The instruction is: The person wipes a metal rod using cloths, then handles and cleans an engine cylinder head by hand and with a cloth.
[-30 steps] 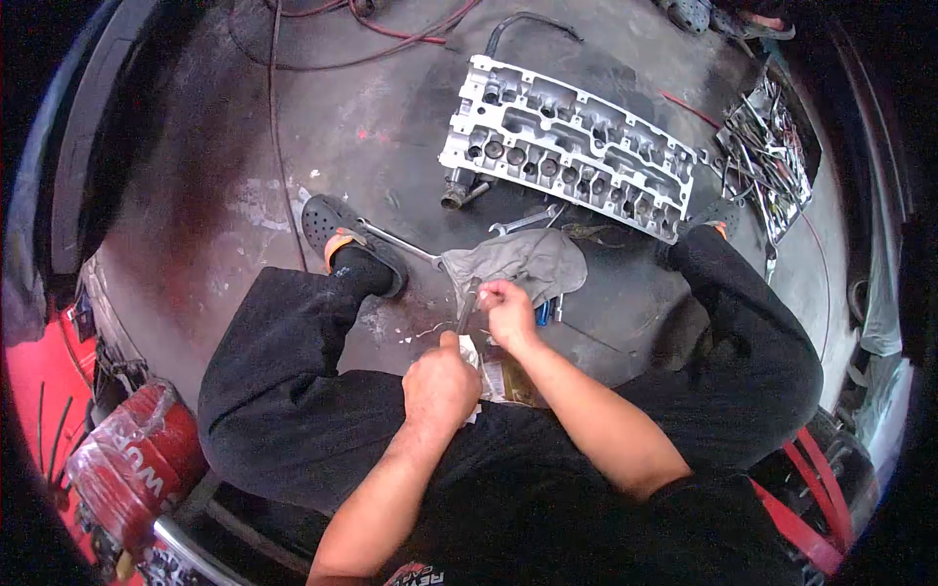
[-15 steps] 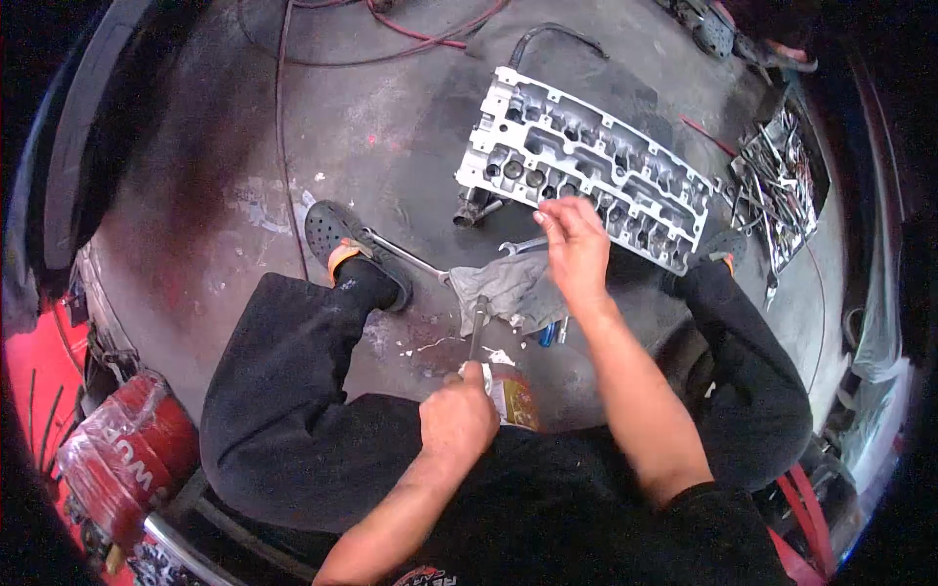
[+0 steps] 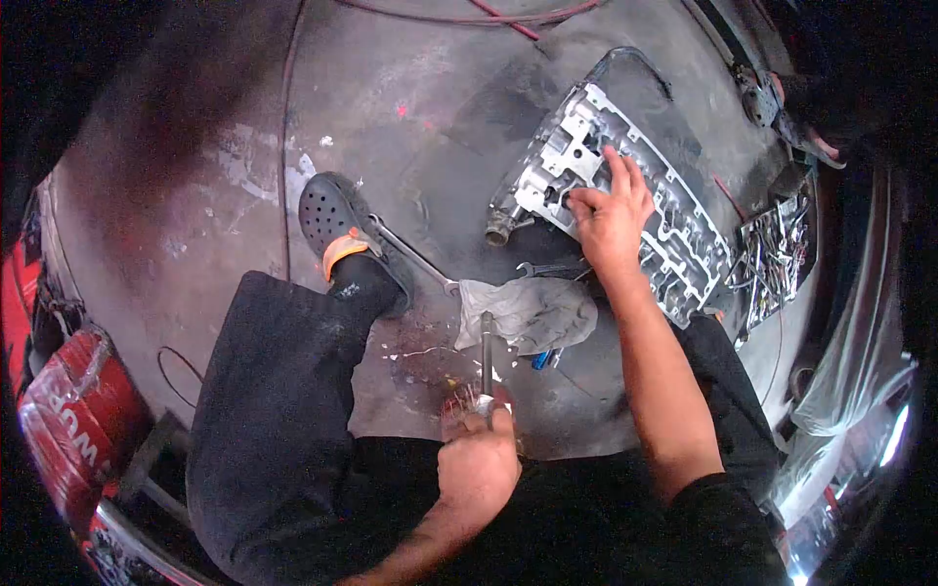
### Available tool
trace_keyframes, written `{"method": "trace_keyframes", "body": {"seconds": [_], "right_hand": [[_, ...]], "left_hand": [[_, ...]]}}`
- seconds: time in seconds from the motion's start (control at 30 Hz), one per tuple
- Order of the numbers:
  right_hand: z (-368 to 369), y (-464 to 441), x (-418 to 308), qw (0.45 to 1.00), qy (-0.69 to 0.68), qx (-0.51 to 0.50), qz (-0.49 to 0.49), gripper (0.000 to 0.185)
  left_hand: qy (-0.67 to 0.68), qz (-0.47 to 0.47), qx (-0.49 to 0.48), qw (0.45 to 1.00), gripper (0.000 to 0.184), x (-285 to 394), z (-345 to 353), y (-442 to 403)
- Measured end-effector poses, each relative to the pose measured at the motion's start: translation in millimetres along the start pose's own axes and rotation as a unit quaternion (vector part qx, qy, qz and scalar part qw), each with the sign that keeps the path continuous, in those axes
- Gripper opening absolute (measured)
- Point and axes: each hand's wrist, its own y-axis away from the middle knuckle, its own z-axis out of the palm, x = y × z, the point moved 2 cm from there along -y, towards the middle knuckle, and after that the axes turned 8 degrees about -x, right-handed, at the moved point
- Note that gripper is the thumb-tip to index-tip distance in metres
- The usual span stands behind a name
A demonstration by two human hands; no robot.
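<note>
My left hand (image 3: 479, 467) is closed around a metal rod-like tool (image 3: 487, 356) that points away from me, with something white beside the grip. My right hand (image 3: 614, 220) is over the metal cylinder head (image 3: 669, 220), thumb and fingers apart, with nothing visible between them. The cylinder head lies tilted on the floor, and my right hand covers part of its near left end. A grey rag (image 3: 537, 313) lies just beyond the tool's tip, and a blue-handled tool (image 3: 545, 358) lies at its near edge.
A long wrench (image 3: 410, 252) lies beside my shoe (image 3: 330, 210). Another wrench (image 3: 552, 270) sits between rag and cylinder head. A tray of tools (image 3: 772, 259) is at the right. A red container (image 3: 83, 415) stands at left, and a hose (image 3: 289, 146) crosses the floor.
My right hand has moved from the tool's tip to over the cylinder head, and its fingers have opened. My left hand still holds the tool. The view has shifted, and the cylinder head appears more turned.
</note>
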Motion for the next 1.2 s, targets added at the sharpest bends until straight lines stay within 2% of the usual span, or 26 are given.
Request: {"method": "trace_keyframes", "body": {"seconds": [0.07,0.23,0.33,0.53,0.63,0.97,1.13,1.2], "right_hand": [[0,-5,-1,0.999,0.031,-0.038,0.017,0.007],[2,-10,1,0.997,0.047,-0.060,0.020,0.006],[4,-12,1,0.996,0.048,-0.070,0.027,0.007],[5,-13,-1,0.992,0.064,-0.097,0.052,0.009],[4,-11,0,0.992,0.065,-0.096,0.050,0.009],[9,-11,1,0.994,0.077,-0.061,0.038,0.010],[0,-14,-2,0.987,0.085,-0.117,0.063,0.014],[-2,-16,-3,0.988,0.090,-0.116,0.050,0.010]], "left_hand": [[0.014,-0.009,-0.016,1.000,0.044,0,-2,0],[0.036,-0.015,-0.008,0.999,0.044,-2,-3,2],[0.051,-0.021,-0.041,0.998,0.041,-2,-5,1],[0.042,-0.003,0.002,0.999,0.039,-5,1,3],[0.027,-0.002,-0.003,1.000,0.050,-4,2,2],[0.011,0.004,0.024,1.000,0.041,-4,3,3],[0.024,-0.005,0.002,1.000,0.038,-4,-1,5],[0.018,-0.002,0.011,1.000,0.037,-4,0,4]]}}
